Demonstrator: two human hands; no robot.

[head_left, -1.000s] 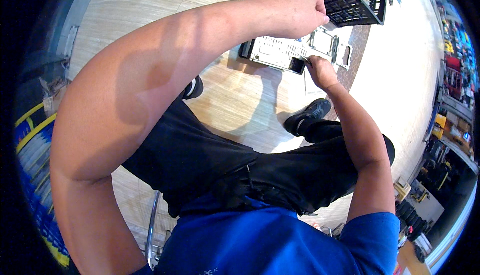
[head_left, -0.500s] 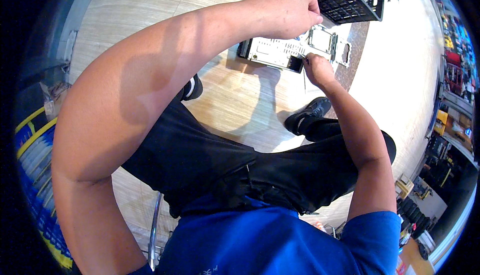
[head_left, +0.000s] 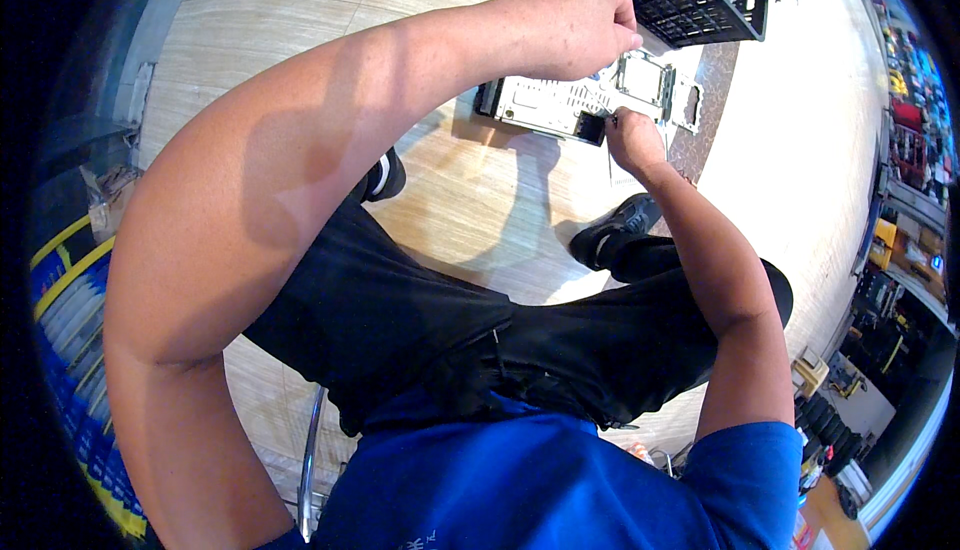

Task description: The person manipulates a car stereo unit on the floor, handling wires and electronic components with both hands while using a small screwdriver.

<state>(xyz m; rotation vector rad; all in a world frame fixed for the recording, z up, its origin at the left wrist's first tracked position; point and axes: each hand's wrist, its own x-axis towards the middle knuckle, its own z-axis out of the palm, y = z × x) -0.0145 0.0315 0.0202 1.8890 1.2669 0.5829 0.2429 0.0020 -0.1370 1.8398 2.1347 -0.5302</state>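
A white metal device casing (head_left: pixel 535 100) with slots and a black end lies on the floor, and a rectangular metal frame (head_left: pixel 686 108) sits at its right. My left hand (head_left: pixel 585 25) is closed over the back of the casing, its fingertips curled; what it holds is hidden under it. My right hand (head_left: pixel 635 145) is closed at the casing's near right part, fingers pinched on a small item that is too small to make out.
A black plastic crate (head_left: pixel 695 5) holding pale items stands behind the casing. My shoes (head_left: pixel 620 225) and legs frame the floor in front. A yellow-and-blue rack (head_left: pixel 70 280) is at the left; shelves of tools and parts (head_left: pixel 900 150) line the right.
Over the last second both hands have shifted slightly leftward, the right one also a little away from me. Both stay closed over the casing.
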